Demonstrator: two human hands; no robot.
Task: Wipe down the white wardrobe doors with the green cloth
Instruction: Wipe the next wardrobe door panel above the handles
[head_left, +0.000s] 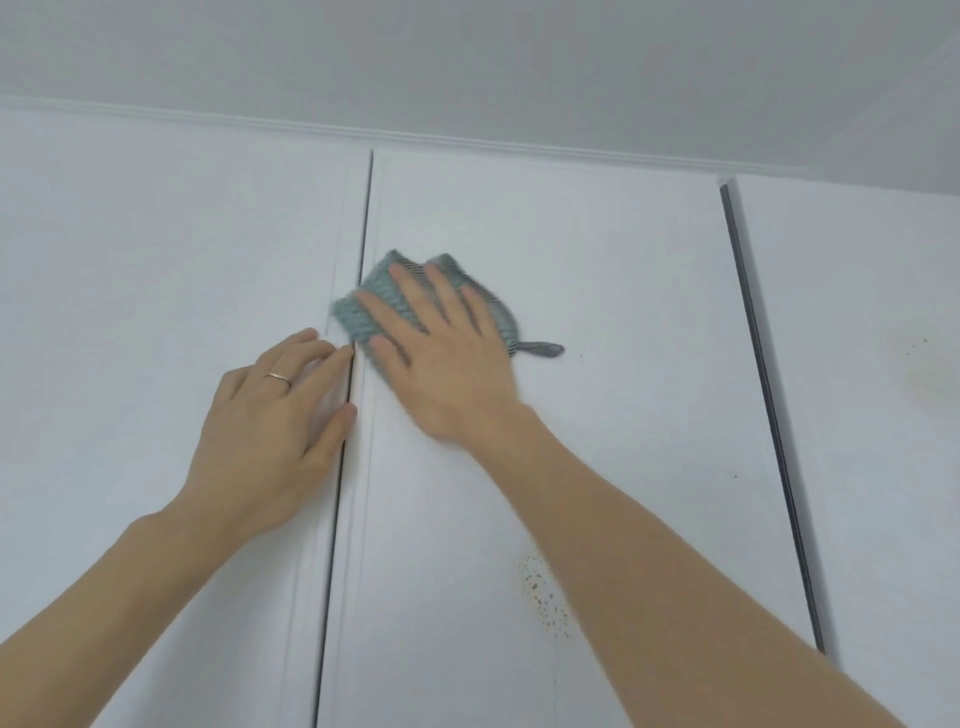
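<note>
Ribbed green cloth (382, 304) flat under right hand (441, 353)

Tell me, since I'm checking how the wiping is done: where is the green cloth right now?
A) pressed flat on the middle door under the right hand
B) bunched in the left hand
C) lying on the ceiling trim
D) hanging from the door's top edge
A: the right hand presses the green cloth flat against the middle door, while the left hand rests bare beside the gap.
</note>
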